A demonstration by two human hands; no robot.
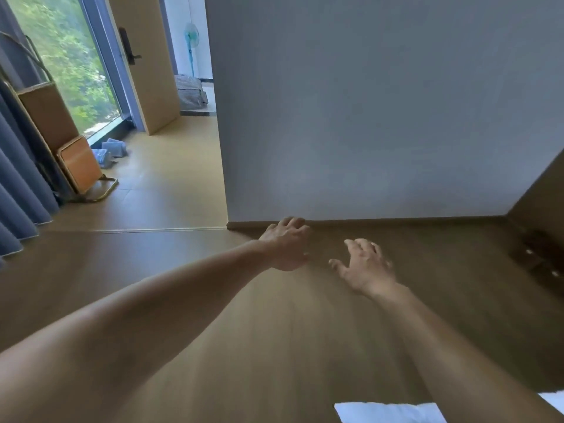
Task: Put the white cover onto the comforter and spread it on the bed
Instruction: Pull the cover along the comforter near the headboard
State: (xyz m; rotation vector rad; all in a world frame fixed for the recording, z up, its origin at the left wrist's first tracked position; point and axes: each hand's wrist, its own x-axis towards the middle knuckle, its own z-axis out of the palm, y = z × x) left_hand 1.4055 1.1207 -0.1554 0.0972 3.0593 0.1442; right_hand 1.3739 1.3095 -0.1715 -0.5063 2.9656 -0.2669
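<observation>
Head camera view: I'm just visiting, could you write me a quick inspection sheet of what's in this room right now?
Surface: brown wooden floor; no bed in view.
Job's things: white fabric at the bottom edge; only a strip shows, cover or comforter cannot be told.
Clutter: folded furniture leaning by the curtain; blue items on the floor beside it, too blurred to name.
Grippers: left hand and right hand stretched forward, fingers loose, holding nothing.
Cables: nothing seen.
Surroundings: grey wall ahead; window and open door to the left; standing fan beyond the doorway.
</observation>
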